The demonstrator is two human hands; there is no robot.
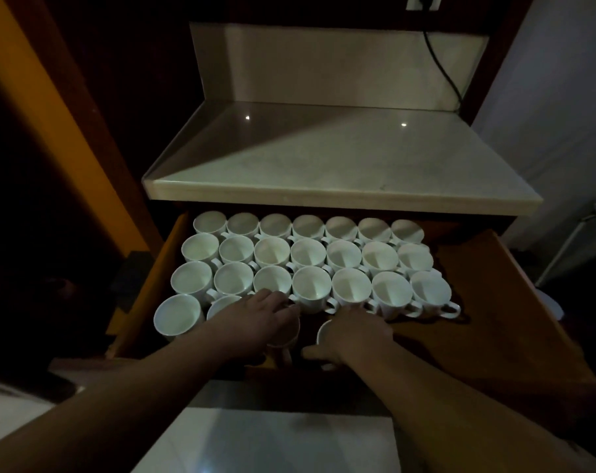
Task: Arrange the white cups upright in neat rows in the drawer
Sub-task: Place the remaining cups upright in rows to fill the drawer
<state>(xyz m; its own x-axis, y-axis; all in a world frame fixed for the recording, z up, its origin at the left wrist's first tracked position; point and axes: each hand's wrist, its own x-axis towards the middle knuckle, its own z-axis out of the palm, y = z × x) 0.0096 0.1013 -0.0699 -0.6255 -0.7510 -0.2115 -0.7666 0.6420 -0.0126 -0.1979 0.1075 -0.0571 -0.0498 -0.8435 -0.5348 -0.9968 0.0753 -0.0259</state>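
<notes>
Dim room, drawer (477,336) under the table (323,158) is holding white cups (306,254) upright in tight rows; left hand (255,315) and right hand (358,332) are each gripping a front-row cup (323,331) from above, probably extending that row.

No text, label, brand, number or sign can be read anywhere. The cups (310,254) are plain white. The counter (323,158) and drawer (494,302) carry no legible marking in the dim light.
</notes>
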